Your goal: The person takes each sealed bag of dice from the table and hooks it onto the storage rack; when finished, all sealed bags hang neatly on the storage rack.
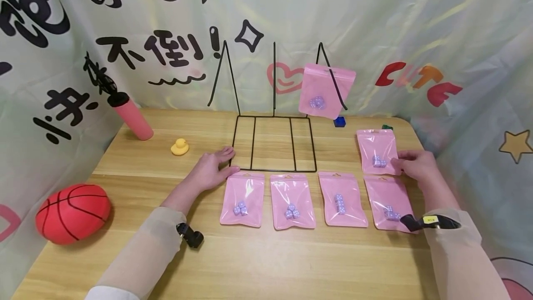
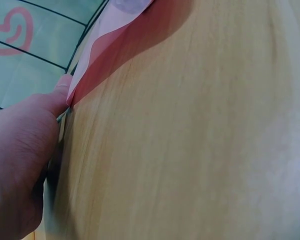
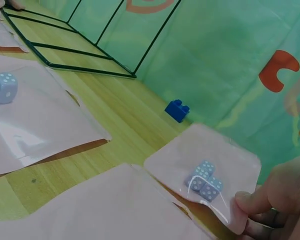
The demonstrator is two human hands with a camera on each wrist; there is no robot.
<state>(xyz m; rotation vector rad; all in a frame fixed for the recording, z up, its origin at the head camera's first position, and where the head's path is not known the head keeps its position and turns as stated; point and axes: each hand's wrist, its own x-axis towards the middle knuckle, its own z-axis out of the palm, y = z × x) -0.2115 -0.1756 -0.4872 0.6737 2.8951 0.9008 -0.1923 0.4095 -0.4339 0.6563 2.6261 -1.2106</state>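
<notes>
With thumb and fingers my right hand (image 1: 418, 165) pinches the right edge of a pink zip bag (image 1: 366, 145), behind the front row. Purple dice (image 3: 205, 182) show through its front in the right wrist view. At the black wire rack (image 1: 272, 171), my left hand (image 1: 210, 168) rests by the front left corner of the base, fingers extended. Its thumb lies at the top of the leftmost bag (image 1: 242, 193). Another pink bag (image 1: 325, 87) hangs on the rack's right hook.
More dice bags, the second (image 1: 292, 198), third (image 1: 354, 203) and fourth (image 1: 385, 198), lie in the front row. A yellow duck (image 1: 180, 147), pink pump (image 1: 135, 119) and red basketball (image 1: 72, 214) are at the left. A blue block (image 1: 339, 121) sits behind, near the curtain.
</notes>
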